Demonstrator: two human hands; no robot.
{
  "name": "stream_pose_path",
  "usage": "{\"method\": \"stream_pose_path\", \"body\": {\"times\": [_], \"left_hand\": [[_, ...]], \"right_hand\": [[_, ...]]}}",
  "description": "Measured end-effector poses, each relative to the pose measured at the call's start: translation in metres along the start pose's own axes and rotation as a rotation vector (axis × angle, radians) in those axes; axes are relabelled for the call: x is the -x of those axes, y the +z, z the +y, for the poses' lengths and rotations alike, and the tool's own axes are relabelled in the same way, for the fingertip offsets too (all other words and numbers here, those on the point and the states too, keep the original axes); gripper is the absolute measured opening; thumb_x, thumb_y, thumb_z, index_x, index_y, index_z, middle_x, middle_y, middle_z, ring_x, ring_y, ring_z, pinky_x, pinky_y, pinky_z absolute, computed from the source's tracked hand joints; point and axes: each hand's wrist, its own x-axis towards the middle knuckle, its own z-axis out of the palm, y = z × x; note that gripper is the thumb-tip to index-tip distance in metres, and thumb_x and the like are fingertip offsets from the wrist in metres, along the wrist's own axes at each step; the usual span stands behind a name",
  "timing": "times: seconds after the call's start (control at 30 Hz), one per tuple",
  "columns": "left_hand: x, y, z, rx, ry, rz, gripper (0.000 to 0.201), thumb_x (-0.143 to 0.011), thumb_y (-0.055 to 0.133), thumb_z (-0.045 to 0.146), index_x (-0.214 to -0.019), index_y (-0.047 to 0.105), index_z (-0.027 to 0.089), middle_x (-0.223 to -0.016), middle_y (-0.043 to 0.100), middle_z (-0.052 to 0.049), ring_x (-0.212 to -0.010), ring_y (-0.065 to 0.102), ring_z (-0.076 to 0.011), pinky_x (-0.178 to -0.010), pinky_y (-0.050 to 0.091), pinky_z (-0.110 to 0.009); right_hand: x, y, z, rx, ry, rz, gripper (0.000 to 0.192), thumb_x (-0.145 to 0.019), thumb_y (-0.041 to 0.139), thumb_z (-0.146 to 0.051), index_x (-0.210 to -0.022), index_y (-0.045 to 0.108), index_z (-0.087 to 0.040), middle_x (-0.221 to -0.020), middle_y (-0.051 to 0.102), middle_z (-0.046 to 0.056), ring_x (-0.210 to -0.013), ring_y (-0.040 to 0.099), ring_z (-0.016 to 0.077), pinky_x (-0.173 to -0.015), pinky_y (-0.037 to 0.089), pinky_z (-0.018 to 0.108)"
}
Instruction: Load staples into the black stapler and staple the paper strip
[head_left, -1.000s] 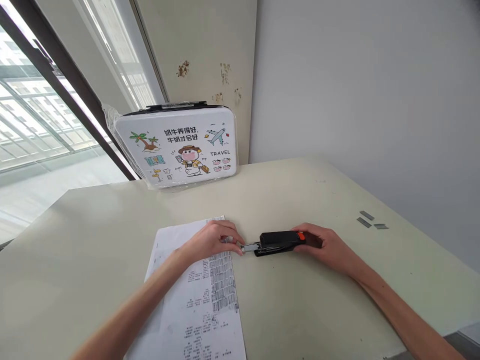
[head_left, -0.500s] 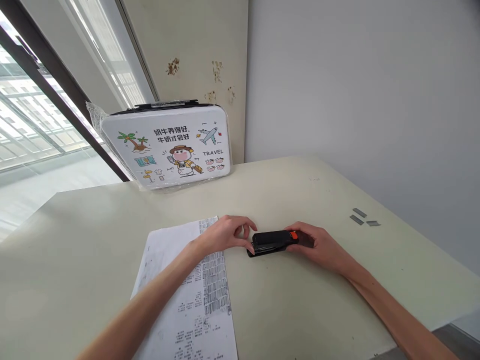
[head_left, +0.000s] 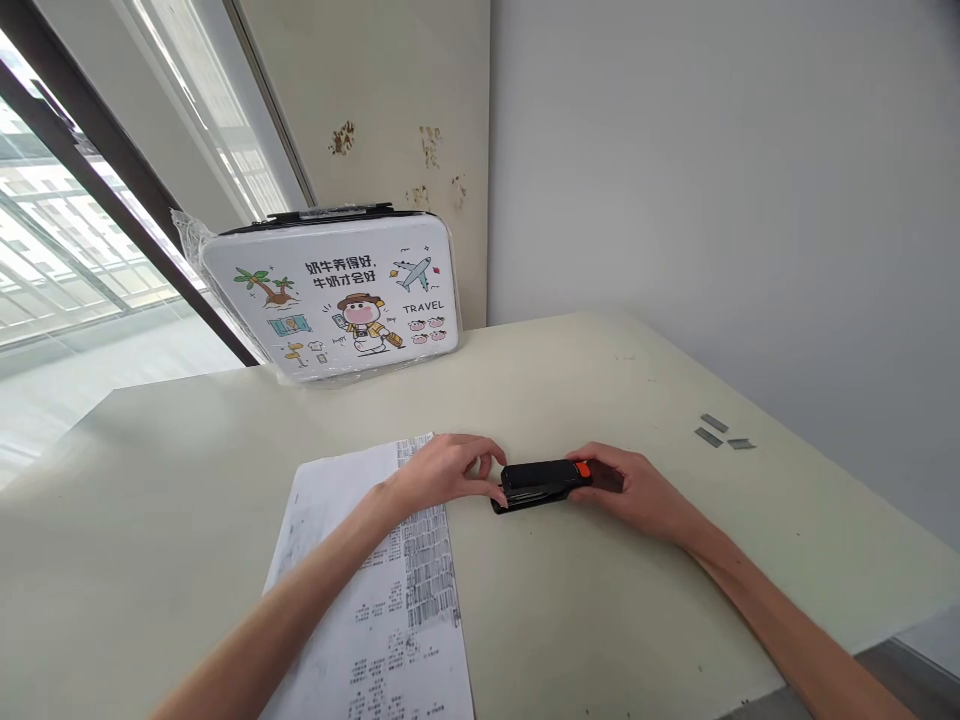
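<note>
A black stapler with an orange-red patch near its back end lies on the pale table in the middle of the head view. My right hand is closed around its back end, thumb on the near side and fingers on the far side. At the front end, the thumb and index finger of my left hand pinch the stapler's tip. A narrow gap shows between the stapler's top arm and its base. Beneath my left wrist and forearm lie printed paper sheets, partly covered by the arm.
Three short strips of staples lie on the table at the right. A white hard case with cartoon prints, wrapped in clear plastic, stands at the back left. Behind it are a wall panel and a window.
The view has shifted very slightly. Both hands keep their hold on the stapler, with no clear movement of it on the table.
</note>
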Motion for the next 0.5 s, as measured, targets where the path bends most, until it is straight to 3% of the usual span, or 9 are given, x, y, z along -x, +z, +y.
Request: {"method": "stream_pose_path", "body": {"times": [0.17, 0.33, 0.4, 0.5], "left_hand": [[0.043, -0.010, 0.005, -0.154, 0.002, 0.074, 0.040, -0.097, 0.065, 0.059, -0.115, 0.068, 0.023, -0.092, 0.069, -0.001, -0.081, 0.065, -0.0183, -0.075, 0.048, -0.029], [0.130, -0.008, 0.027, -0.241, -0.085, 0.136, 0.027, -0.106, 0.056, 0.044, -0.129, 0.064, 0.030, -0.134, 0.067, -0.007, -0.123, 0.062, -0.0271, -0.101, 0.052, -0.040], [0.168, 0.001, 0.037, -0.293, -0.096, 0.158, 0.039, -0.103, 0.061, 0.045, -0.141, 0.059, 0.035, -0.151, 0.058, -0.004, -0.138, 0.054, -0.0316, -0.109, 0.051, -0.045], [0.216, 0.021, 0.049, -0.403, -0.089, 0.114, 0.072, -0.096, 0.069, 0.053, -0.160, 0.040, 0.041, -0.164, 0.044, -0.001, -0.148, 0.045, -0.0357, -0.111, 0.053, -0.048]], "right_hand": [[0.002, 0.000, -0.003, -0.021, 0.023, -0.006, 0.038, -0.088, 0.072, -0.055, -0.112, 0.071, -0.025, -0.102, 0.074, 0.004, -0.095, 0.068, 0.0251, -0.082, 0.054, 0.039], [0.005, 0.001, -0.009, -0.026, 0.049, -0.009, 0.036, -0.088, 0.072, -0.054, -0.111, 0.071, -0.026, -0.100, 0.072, 0.003, -0.092, 0.066, 0.0240, -0.080, 0.051, 0.036], [0.006, 0.002, -0.011, -0.018, 0.061, -0.013, 0.036, -0.088, 0.072, -0.054, -0.111, 0.071, -0.026, -0.097, 0.071, 0.002, -0.090, 0.064, 0.0233, -0.078, 0.050, 0.035], [0.007, 0.003, -0.012, 0.007, 0.084, -0.010, 0.035, -0.087, 0.073, -0.054, -0.109, 0.071, -0.027, -0.096, 0.071, 0.002, -0.088, 0.063, 0.0231, -0.077, 0.049, 0.035]]}}
